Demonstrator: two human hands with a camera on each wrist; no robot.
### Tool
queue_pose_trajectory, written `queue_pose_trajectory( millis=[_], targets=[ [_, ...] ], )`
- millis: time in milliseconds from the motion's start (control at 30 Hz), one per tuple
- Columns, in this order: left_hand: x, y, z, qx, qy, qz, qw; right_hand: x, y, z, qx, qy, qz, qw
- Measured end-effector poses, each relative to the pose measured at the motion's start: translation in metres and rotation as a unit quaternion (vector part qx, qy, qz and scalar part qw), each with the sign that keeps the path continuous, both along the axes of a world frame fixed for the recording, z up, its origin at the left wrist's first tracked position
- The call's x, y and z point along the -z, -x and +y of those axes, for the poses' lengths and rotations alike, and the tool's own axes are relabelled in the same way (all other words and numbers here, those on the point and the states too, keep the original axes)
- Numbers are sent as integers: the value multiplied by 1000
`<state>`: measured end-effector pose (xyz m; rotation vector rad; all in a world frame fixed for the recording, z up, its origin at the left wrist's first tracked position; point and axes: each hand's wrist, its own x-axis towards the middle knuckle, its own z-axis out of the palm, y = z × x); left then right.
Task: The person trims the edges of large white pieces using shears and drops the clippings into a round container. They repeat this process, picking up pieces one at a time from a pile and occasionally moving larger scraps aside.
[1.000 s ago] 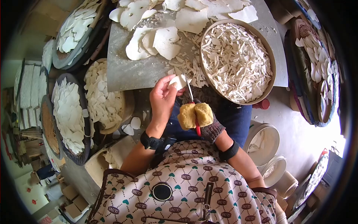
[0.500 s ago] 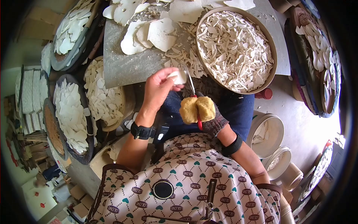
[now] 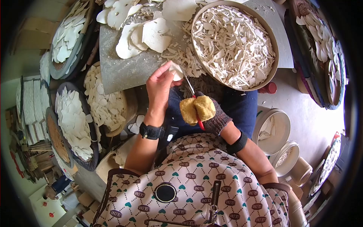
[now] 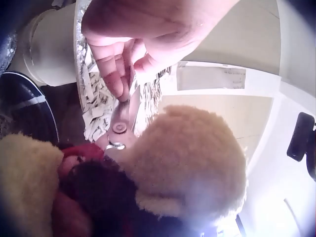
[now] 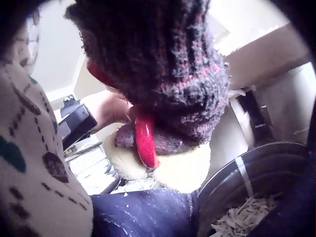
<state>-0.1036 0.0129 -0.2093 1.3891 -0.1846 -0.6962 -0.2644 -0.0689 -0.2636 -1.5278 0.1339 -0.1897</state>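
Observation:
In the head view the bare left hand point(image 3: 160, 85) pinches a small white flat piece point(image 3: 175, 72) between thumb and fingers. The gloved right hand point(image 3: 214, 116) grips red-handled scissors point(image 3: 189, 87), whose blades point up beside that piece's right edge. Yellow fluffy padding point(image 3: 204, 108) wraps the handles and hides part of the fingers. From the left wrist, the scissors' pivot point(image 4: 119, 128) shows just below the left fingertips. The right wrist view has a red handle point(image 5: 145, 140) against the knitted glove point(image 5: 173, 89).
A round tray point(image 3: 276, 56) heaped with white slivers stands on the metal table point(image 3: 113, 77), near larger white sheets point(image 3: 155, 36). Left of the legs is a basket of pieces point(image 3: 104, 102); pails point(image 3: 288, 128) stand at right, and more laden round trays stand on both sides.
The left hand and its piece have shifted slightly left and up in the head view, and the piece has tilted. The table and tray appear higher and further left. Both hands keep their holds.

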Motion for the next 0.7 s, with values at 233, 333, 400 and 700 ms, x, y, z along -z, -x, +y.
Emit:
queue_pose_trajectory(
  millis=[233, 333, 400, 700],
  targets=[
    [-5, -7, -5, 32, -41, 38, 998, -11, 0, -3, -23, 15, 38, 999],
    [-1, -4, -9, -12, -31, 39, 999, 2, 2, 1, 12, -200, 25, 979],
    [-2, -1, -9, 21, -41, 14, 999, 3, 1, -1, 28, -189, 18, 981],
    [-2, 2, -12, 78, -49, 34, 995, -11, 9, -14, -9, 118, 98, 988]
  ],
)
